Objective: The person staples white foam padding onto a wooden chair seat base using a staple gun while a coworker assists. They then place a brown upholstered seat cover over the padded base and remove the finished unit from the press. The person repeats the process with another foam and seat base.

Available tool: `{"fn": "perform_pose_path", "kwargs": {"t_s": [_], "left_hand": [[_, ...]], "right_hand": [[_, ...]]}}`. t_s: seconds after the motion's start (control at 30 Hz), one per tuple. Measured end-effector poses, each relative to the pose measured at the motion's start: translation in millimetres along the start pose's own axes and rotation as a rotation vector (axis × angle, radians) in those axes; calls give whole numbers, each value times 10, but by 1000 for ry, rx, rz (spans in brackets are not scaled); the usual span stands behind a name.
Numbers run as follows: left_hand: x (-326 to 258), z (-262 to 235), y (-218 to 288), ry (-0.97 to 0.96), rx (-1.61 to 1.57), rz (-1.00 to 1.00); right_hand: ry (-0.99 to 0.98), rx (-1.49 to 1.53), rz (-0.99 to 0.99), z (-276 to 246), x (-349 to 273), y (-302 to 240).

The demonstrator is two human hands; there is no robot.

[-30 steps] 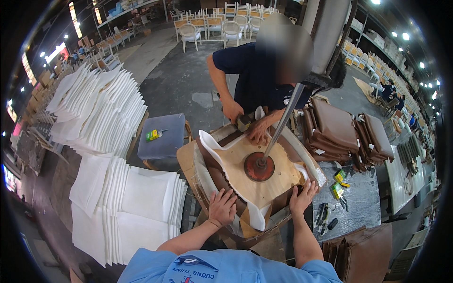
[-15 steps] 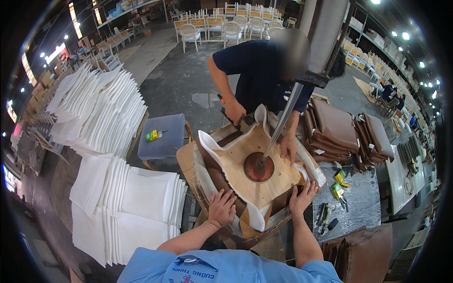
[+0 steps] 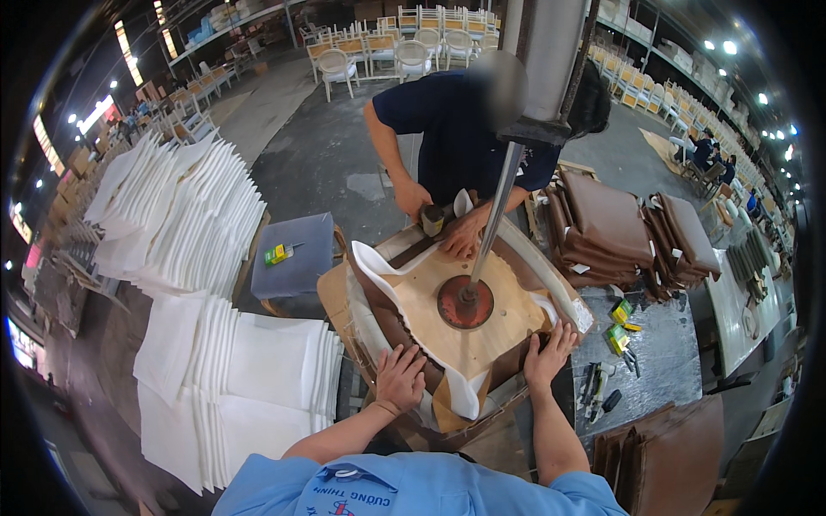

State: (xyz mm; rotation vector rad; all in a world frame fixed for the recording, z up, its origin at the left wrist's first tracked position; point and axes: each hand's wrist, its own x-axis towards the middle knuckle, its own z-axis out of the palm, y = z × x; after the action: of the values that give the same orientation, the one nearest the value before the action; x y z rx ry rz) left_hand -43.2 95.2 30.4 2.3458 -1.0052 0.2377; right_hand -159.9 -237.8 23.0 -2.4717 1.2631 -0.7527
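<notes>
My left hand (image 3: 401, 378) lies flat, fingers outstretched, on the brown leather cover (image 3: 389, 316) at the near left of an upturned seat. My right hand (image 3: 549, 354) rests open on the near right rim, fingers spread on the leather and padded edge. Between them a plywood seat board (image 3: 422, 288) sits over white foam (image 3: 465, 397) whose corners stick up. A red round press foot (image 3: 454, 310) on a metal rod bears down on the board's middle. Across from me, a co-worker's hand (image 3: 413, 198) grips a dark hand tool (image 3: 432, 220); their other hand (image 3: 463, 236) presses the far edge.
Stacks of white foam sheets (image 3: 258, 361) stand at left, beside a blue-grey padded stool (image 3: 297, 249) with a small yellow-green box. Brown leather covers (image 3: 607, 224) are piled at right. Below them, a table (image 3: 662, 344) carries boxes and hand tools. Chairs (image 3: 413, 56) line the back.
The co-worker's free hand has moved left and away from me, to the far corner beside the tool. The tool has tilted more upright. My hands keep their places on the seat.
</notes>
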Motion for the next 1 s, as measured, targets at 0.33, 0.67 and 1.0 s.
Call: {"fn": "perform_pose_path", "kwargs": {"t_s": [0.33, 0.67, 1.0], "left_hand": [[-15, -6, -3, -8, -13, -7], [23, 107, -19, 13, -5, 24], [-3, 72, 21, 28, -8, 17]], "right_hand": [[10, 8, 13, 15, -8, -5], [190, 287, 10, 82, 42, 221], [139, 241, 18, 84, 35, 171]]}}
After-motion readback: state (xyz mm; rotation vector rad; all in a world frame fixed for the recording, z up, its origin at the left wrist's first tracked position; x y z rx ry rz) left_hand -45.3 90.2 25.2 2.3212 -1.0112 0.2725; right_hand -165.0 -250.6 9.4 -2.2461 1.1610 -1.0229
